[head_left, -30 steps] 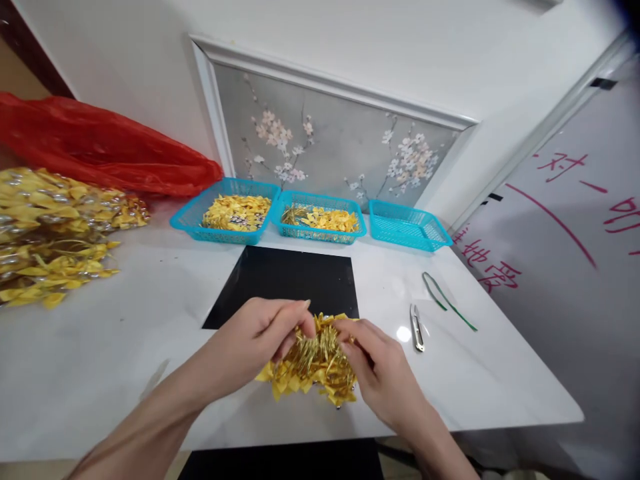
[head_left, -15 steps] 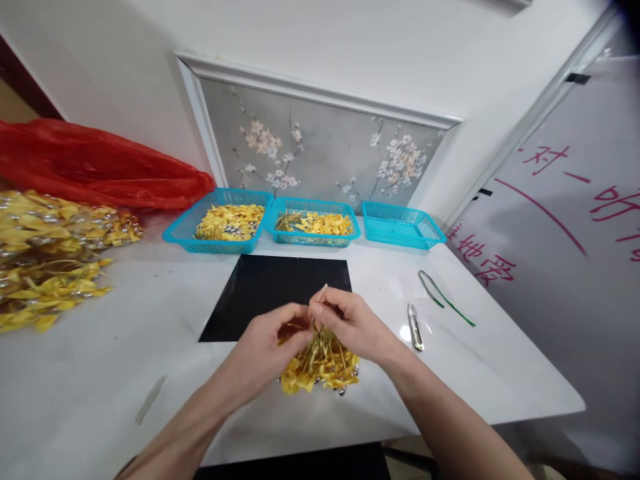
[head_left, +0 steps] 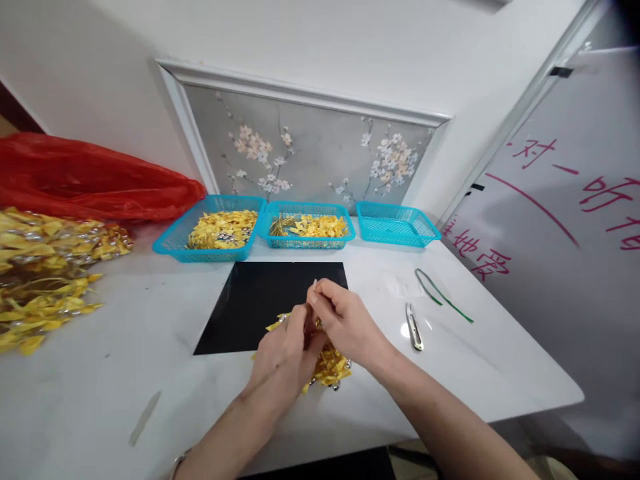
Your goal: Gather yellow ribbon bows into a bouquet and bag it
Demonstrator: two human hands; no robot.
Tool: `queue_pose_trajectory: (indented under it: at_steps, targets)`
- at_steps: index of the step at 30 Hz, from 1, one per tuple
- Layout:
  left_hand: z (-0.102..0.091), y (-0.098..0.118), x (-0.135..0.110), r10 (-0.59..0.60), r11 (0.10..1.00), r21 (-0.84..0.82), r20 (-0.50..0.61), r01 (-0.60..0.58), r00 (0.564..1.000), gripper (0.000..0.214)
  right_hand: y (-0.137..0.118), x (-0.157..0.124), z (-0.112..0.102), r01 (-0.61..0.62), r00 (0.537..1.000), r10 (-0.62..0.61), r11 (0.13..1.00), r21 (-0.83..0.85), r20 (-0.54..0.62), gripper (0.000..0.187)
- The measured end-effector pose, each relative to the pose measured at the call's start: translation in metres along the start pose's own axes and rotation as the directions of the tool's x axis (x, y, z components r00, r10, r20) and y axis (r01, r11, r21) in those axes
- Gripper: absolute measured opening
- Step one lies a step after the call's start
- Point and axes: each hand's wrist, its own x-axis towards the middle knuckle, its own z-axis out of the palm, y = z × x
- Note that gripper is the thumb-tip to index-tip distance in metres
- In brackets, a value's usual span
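Note:
A bunch of yellow artificial leaf sprays (head_left: 331, 368) with silver beads and gold wire stems hangs leaf-end down over the table's front part. Wrapped around its gathered stems is my left hand (head_left: 283, 350), fingers closed. My right hand (head_left: 347, 323) is closed in a pinch at the stem ends, its fingers touching those of the left. A small pale tip pokes up above the right fingertips; what it belongs to is hidden. Behind both hands lies a black mat (head_left: 250, 300) on the white table.
Along the wall stand a left blue basket (head_left: 167, 248) and a middle blue basket (head_left: 310, 245), both with yellow sprays, and a right blue basket (head_left: 397, 233). Thread snips (head_left: 414, 328) and a green strip (head_left: 450, 307) lie right. Far left are piled sprays (head_left: 45, 287) and a red bag (head_left: 95, 177).
My left hand has turned and closed further over the stems, covering more of them. The right hand stays pinched at the top. The whole view has shifted slightly.

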Motion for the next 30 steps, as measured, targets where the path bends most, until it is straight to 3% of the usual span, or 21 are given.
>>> queue_pose_trajectory:
  at_steps: [7, 10, 14, 18, 21, 23, 25, 30]
  targets:
    - [-0.007, -0.001, 0.002, 0.088, 0.995, -0.061, 0.133, -0.081, 0.987, 0.027, 0.016, -0.005, -0.004, 0.0, 0.999, 0.0, 1.0, -0.012, -0.051, 0.022]
    - [-0.016, -0.002, 0.007, 0.097, 0.986, -0.15, 0.204, -0.067, 0.974, 0.029, 0.023, -0.011, -0.007, -0.071, 0.997, 0.073, 0.995, 0.067, -0.039, 0.023]
    - [-0.024, -0.006, 0.012, 0.065, 0.95, -0.311, 0.32, 0.039, 0.945, 0.037, 0.026, -0.029, -0.006, -0.156, 0.985, 0.167, 0.968, 0.198, -0.039, 0.023]
    - [-0.029, -0.009, 0.012, -0.005, 0.872, -0.437, 0.44, 0.219, 0.898, 0.035, 0.022, -0.048, -0.006, -0.022, 0.995, 0.032, 0.995, 0.095, -0.097, 0.021]
    - [-0.032, -0.009, 0.009, -0.088, 0.754, -0.523, 0.52, 0.398, 0.85, 0.029, 0.021, -0.056, -0.01, 0.075, 0.997, -0.076, 0.997, 0.014, 0.012, 0.02]
    - [-0.032, -0.01, 0.008, -0.111, 0.662, -0.578, 0.553, 0.477, 0.825, 0.024, 0.022, -0.057, -0.013, 0.073, 0.996, -0.074, 0.997, 0.03, 0.045, 0.019]
    - [-0.031, -0.011, 0.006, -0.085, 0.642, -0.613, 0.541, 0.461, 0.836, 0.021, 0.023, -0.056, -0.014, 0.034, 0.999, -0.034, 0.997, 0.073, 0.01, 0.02]
    - [-0.031, -0.009, 0.005, -0.003, 0.712, -0.59, 0.539, 0.381, 0.842, 0.03, 0.023, -0.05, -0.012, -0.043, 0.995, 0.061, 0.976, 0.214, -0.075, 0.021]
